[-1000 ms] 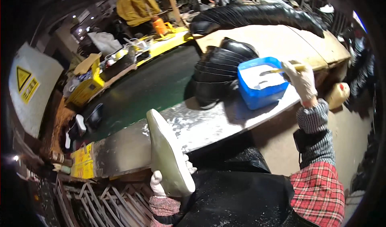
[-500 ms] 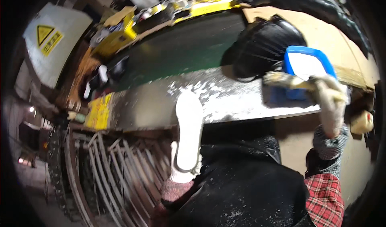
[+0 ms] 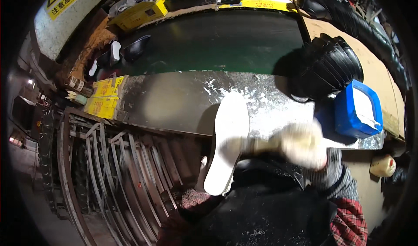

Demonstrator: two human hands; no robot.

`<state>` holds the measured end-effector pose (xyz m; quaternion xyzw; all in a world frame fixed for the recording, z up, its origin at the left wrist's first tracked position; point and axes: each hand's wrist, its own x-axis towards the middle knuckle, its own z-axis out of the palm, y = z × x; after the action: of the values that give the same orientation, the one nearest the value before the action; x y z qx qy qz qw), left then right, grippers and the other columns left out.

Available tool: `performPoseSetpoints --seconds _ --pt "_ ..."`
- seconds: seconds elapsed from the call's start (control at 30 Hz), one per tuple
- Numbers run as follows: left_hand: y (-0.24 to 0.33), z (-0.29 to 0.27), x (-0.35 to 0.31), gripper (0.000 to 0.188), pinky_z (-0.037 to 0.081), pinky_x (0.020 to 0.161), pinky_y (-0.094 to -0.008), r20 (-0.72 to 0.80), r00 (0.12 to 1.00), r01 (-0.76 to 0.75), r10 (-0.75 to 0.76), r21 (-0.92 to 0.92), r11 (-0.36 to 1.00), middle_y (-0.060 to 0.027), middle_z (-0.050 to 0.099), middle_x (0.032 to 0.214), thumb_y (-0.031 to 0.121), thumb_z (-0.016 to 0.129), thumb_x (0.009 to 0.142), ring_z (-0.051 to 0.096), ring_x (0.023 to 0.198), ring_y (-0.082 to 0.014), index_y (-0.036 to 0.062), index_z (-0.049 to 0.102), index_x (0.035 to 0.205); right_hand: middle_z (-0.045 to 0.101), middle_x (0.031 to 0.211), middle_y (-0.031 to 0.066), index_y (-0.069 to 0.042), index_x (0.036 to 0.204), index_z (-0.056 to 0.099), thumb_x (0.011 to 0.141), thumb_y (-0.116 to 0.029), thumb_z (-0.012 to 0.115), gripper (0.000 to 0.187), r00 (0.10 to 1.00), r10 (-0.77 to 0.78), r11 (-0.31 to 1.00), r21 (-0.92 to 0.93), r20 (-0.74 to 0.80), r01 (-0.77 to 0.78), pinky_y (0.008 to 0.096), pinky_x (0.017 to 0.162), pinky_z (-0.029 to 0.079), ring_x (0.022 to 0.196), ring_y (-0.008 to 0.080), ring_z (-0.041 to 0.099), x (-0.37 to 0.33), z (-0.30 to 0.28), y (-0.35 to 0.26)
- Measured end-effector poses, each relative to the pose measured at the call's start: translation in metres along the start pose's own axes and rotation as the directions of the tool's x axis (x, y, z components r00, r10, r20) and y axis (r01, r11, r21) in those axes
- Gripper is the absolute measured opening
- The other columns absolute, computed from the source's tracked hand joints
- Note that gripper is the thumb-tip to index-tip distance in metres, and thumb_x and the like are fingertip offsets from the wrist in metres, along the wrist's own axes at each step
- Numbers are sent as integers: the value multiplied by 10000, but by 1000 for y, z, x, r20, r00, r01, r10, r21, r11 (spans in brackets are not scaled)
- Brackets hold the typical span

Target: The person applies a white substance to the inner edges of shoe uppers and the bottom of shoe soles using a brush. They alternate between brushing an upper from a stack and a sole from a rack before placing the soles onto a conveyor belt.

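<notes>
A white shoe sole is held up, tilted, at the bench's near edge. My left hand, in a pale glove, grips its lower end from beneath; most of the fingers are hidden behind it. My right hand, gloved and smeared by motion, is closed round a brush. The brush's dark, blurred bristles lie over the middle of the sole. Right of that hand stands a blue tub with white contents.
The metal bench edge is spattered white, with a dark green surface behind. A stack of black curved pieces stands beside the tub. Metal racks stand low left. Yellow boxes line the back; a pale jug sits right.
My right hand has brought the brush from the tub leftward and down onto the sole. The sole is now more tilted, and the whole view has shifted.
</notes>
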<state>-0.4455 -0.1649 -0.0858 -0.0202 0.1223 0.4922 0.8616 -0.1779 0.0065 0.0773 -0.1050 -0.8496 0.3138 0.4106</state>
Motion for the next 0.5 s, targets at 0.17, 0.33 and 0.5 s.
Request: performPoseSetpoints --seconds 0.17,0.33,0.5 --pt "5 18 15 817 584 646 -470 241 969 46 -49 16 999 -220 608 1198 724 316 914 680 870 -359 134 356 1477 676 816 72 40 994 678 923 -240 662 290 750 652 756 168 -113 -632 234 629 507 722 102 612 67 -4 21" --pt "-7 58 15 825 397 1094 -431 37 998 -52 47 136 989 -231 282 1525 655 352 953 318 1406 -299 60 238 1513 686 748 123 -71 970 732 898 -244 643 207 931 53 991 -130 361 -6 312 617 563 644 241 688 35 17 -59" --pt "-8 42 21 787 601 537 -537 247 966 -51 81 -124 991 -307 612 1142 672 348 939 683 857 -450 55 384 1425 729 900 107 17 962 698 934 -180 616 216 750 643 678 341 153 -651 272 738 547 821 200 696 27 17 -66"
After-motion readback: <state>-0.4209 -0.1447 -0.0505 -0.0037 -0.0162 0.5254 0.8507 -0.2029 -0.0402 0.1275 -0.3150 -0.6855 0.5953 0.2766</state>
